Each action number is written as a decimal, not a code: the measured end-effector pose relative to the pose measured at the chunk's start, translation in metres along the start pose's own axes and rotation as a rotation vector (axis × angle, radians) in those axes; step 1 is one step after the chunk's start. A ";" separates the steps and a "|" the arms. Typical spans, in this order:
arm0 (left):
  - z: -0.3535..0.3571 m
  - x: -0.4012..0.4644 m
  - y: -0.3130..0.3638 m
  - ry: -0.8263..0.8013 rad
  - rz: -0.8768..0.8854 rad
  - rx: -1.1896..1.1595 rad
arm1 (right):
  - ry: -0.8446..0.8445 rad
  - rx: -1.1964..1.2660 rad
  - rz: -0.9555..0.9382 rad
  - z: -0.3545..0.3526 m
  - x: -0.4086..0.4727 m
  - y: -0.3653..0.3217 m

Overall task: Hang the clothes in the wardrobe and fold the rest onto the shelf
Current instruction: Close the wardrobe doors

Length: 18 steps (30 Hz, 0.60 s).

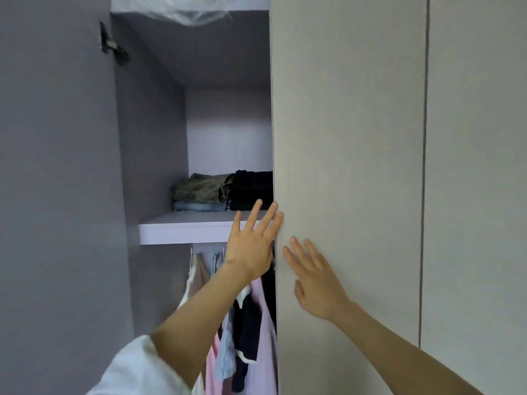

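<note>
Where the wardrobe stands open on its left side, a lilac shelf carries two folded piles: an olive-grey garment lying on top of pale blue denim, and just beside them on the right a dark, almost black stack whose far end is hidden behind the door edge. Below the shelf, hanging clothes crowd together on hangers: a cream piece at the left, pink and lilac ones, a light blue strip, and a navy garment with white trim, all partly covered by the left forearm. Above, crumpled clear plastic sags over the front edge of the top compartment. A metal hinge sits on the inner face of the open left door. The left hand reaches up in front of the shelf, its grip spread wide with straight fingers, the fingertips touching the edge of the pale door; it holds nothing. The right hand has its grip likewise flat and open, fingers straight and close together against the front face of that same door, near its edge. A white sleeve shows at the lower left.
</note>
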<state>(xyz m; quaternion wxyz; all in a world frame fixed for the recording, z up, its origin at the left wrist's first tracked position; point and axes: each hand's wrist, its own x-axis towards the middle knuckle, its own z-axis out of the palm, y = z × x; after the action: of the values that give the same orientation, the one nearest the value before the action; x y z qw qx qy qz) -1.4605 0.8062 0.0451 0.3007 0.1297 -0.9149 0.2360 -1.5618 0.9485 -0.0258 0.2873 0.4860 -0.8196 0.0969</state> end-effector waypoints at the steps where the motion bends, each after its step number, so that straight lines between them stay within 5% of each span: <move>1: 0.007 0.006 -0.002 -0.016 -0.021 0.006 | -0.020 -0.010 0.009 0.006 0.008 0.001; 11: 0.061 0.064 -0.017 -0.151 -0.078 0.045 | -0.176 -0.113 0.024 0.033 0.065 0.025; 18: 0.046 0.050 -0.014 -0.099 -0.084 -0.101 | -0.036 0.122 0.037 0.025 0.059 0.015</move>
<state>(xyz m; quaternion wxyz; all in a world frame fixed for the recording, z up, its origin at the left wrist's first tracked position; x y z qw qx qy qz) -1.5170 0.7660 0.0486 0.2708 0.1645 -0.9331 0.1702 -1.6056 0.9019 -0.0114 0.2405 0.4891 -0.8260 0.1434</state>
